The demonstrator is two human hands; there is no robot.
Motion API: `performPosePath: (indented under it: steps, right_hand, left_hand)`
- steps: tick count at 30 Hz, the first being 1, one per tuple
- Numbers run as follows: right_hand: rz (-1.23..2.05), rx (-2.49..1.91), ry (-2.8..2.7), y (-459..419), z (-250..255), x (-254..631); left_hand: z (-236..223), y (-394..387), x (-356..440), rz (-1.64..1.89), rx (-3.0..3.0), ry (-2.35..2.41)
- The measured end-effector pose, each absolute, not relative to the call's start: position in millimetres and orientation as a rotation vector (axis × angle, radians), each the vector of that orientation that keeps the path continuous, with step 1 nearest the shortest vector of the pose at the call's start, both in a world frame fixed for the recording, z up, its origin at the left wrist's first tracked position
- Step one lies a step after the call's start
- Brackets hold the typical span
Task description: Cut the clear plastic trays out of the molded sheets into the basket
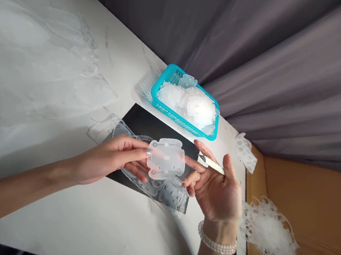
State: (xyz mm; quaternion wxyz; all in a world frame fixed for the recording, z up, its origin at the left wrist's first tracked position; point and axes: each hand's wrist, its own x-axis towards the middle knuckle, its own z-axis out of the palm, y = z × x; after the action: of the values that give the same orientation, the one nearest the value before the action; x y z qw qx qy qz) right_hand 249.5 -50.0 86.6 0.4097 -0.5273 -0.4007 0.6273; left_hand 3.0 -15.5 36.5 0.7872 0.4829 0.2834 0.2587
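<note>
My left hand (121,157) pinches the left edge of a thin, translucent silicone-like pad (166,159) with notched corners and small holes. My right hand (215,181), palm turned up, has a slim white pen-like tool (213,164) with a dark pointed tip tucked between thumb and fingers; its exact kind is unclear. A fingertip of this hand meets the pad's right edge. Beneath both hands lies a black mat (146,121), bearing a translucent moulded sheet (172,194) with similar shapes, partly hidden by the hands and pad.
Behind the mat stands a blue plastic basket (155,89) piled with translucent pads (201,108). Large clear sheets (37,56) cover the left of the white table (111,226). To the right, a cardboard box (310,191) has stringy offcuts (274,240) at it; a grey curtain (257,51) hangs behind.
</note>
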Motion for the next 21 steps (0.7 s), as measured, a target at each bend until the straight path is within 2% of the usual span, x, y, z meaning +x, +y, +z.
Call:
performPosePath:
  steps: [11, 15, 21]
  right_hand:
    - [1.526, -1.410, -1.170, -49, 85, 249]
    - [1.557, -1.296, -1.164, -55, 85, 244]
    - [1.598, -1.283, -1.237, -59, 80, 240]
  left_hand:
    - [38, -15, 1, 0.501, 1.041, 0.663]
    - [35, -12, 3, 0.534, 0.999, 0.678]
    - [32, -13, 2, 0.641, 1.309, 0.791]
